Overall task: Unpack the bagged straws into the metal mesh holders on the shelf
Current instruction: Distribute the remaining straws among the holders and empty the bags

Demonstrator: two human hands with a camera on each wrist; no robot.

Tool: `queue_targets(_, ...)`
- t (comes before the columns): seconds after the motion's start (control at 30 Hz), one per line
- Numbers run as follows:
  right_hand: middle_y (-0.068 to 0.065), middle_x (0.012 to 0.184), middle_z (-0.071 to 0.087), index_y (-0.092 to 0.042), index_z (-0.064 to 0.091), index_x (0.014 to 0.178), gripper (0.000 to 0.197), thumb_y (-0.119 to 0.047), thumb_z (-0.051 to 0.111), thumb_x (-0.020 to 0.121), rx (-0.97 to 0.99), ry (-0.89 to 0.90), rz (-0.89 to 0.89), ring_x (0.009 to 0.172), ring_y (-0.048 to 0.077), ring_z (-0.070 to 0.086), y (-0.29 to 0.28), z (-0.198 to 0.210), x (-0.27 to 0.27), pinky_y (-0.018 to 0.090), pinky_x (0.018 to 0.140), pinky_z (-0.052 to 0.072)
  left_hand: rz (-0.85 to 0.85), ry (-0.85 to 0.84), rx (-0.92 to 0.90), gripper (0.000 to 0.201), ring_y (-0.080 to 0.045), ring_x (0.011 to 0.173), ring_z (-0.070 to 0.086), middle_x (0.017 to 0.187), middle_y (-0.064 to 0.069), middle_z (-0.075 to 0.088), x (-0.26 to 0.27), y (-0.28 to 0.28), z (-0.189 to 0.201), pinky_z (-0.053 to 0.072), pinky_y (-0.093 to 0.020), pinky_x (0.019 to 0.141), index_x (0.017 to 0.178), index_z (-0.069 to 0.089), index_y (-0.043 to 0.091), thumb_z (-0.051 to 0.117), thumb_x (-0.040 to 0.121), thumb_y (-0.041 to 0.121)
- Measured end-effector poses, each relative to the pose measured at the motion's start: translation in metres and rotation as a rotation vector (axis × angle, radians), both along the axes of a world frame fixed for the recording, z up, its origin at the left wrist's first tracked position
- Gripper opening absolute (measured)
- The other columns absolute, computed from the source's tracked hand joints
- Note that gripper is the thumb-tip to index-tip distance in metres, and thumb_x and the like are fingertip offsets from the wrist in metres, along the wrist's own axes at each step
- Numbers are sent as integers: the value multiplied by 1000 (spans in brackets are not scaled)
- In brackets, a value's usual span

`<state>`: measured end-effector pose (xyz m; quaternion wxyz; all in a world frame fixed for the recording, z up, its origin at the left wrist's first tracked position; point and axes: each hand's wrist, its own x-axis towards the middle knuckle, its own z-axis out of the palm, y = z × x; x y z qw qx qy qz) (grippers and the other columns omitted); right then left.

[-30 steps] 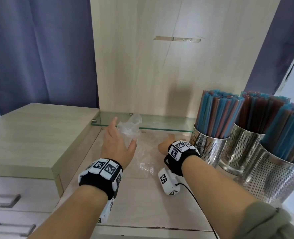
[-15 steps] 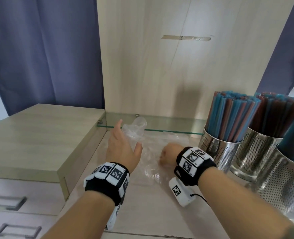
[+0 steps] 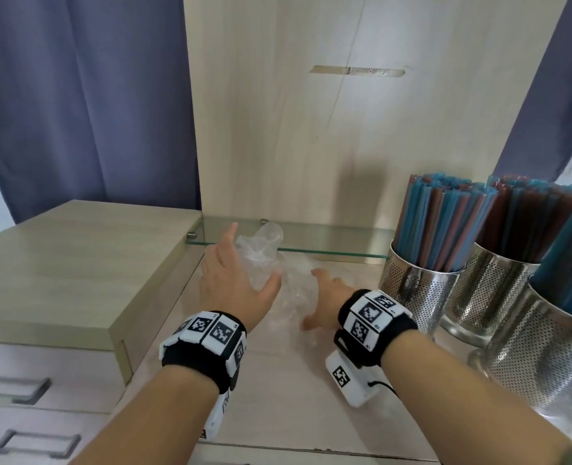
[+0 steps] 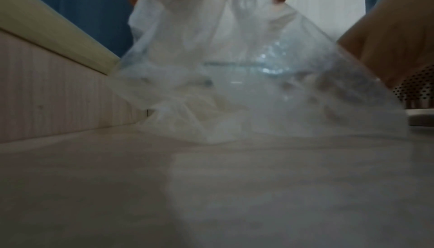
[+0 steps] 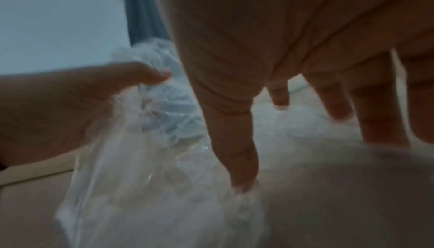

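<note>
Three holders on wooden shelf.

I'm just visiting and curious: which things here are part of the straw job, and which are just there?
Part of the job:
- empty clear bag, gripped by the left hand, right hand spread on it
- three mesh holders, full of straws

Just there:
- glass shelf
- drawers
- curtain
</note>
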<state>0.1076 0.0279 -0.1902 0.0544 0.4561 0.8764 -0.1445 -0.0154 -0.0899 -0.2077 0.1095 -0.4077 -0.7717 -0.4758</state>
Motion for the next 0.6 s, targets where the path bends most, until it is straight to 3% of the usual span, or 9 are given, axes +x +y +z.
queue_targets(0.1, 5, 132, 60, -28, 37, 142, 79, -44, 74, 73, 31, -87, 78, 112, 29, 61, 9, -12, -9, 43, 94, 51, -61, 32, 15, 101, -24, 129, 33, 141, -9, 33, 4, -4, 3, 31, -33, 102, 152, 11, 25, 73, 76, 50)
queue_targets(0.17, 3, 130, 61, -28, 50, 132, 65, -40, 72, 72, 100, -192, 145, 109, 27, 63, 23, -29, -20, 44, 90, 54, -82, 115, 44, 100, -23, 124, 35, 134, -9, 34, 5, -7, 5, 32, -32, 100, 150, 13, 29, 67, 72, 60)
queue_targets(0.23, 3, 141, 53, -26, 47, 139, 62, -34, 69, 82, 79, -231, 206, 122, 27, 56, 1, -16, -18, 44, 99, 49, -89, 197, 55, 97, -26, 118, 39, 128, -8, 35, 5, -8, 7, 39, -40, 101, 147, 16, 33, 58, 67, 68)
queue_targets(0.3, 3, 150, 43, -25, 35, 150, 62, -25, 60, 93, -43, -170, 256, 133, 24, 46, -21, -5, -10, 36, 107, 41, -98, 246, 11, 94, -27, 118, 38, 128, -9, 35, 4, -7, 8, 38, -44, 102, 146, 20, 34, 53, 67, 74)
queue_targets(0.37, 1, 151, 43, -30, 28, 152, 62, -23, 54, 96, -187, 14, 315, 134, 20, 45, -41, 8, 10, 31, 104, 37, -122, 275, -87, 94, -26, 123, 36, 131, -8, 37, 1, -8, 9, 35, -46, 107, 147, 26, 35, 47, 68, 81)
queue_targets(0.43, -4, 149, 45, -32, 31, 150, 59, -27, 54, 96, -215, 227, 350, 130, 16, 48, -54, 16, 36, 26, 103, 35, -136, 297, -166, 94, -26, 125, 37, 130, -7, 42, -4, -10, 6, 35, -50, 106, 145, 31, 35, 37, 68, 89)
queue_targets(0.5, -9, 138, 54, -30, 49, 139, 46, -29, 58, 94, -7, 515, 318, 120, 10, 51, -58, 22, 67, 20, 97, 34, -119, 254, -221, 98, -27, 125, 38, 128, -7, 43, -9, -12, 4, 34, -52, 106, 144, 33, 37, 31, 64, 94)
queue_targets(0.57, -9, 113, 59, -24, 63, 117, 29, -27, 65, 88, 356, 929, 137, 104, 11, 54, -59, 28, 100, 24, 91, 39, -98, 174, -302, 101, -29, 128, 36, 131, -9, 40, -14, -15, 2, 31, -51, 109, 145, 29, 41, 32, 59, 94)
queue_targets(0.6, -8, 106, 56, -21, 61, 111, 30, -28, 69, 83, 509, 1124, -14, 100, 13, 53, -58, 33, 114, 29, 89, 43, -85, 146, -344, 103, -29, 129, 35, 134, -9, 40, -15, -16, 1, 31, -50, 109, 146, 26, 42, 33, 57, 93)
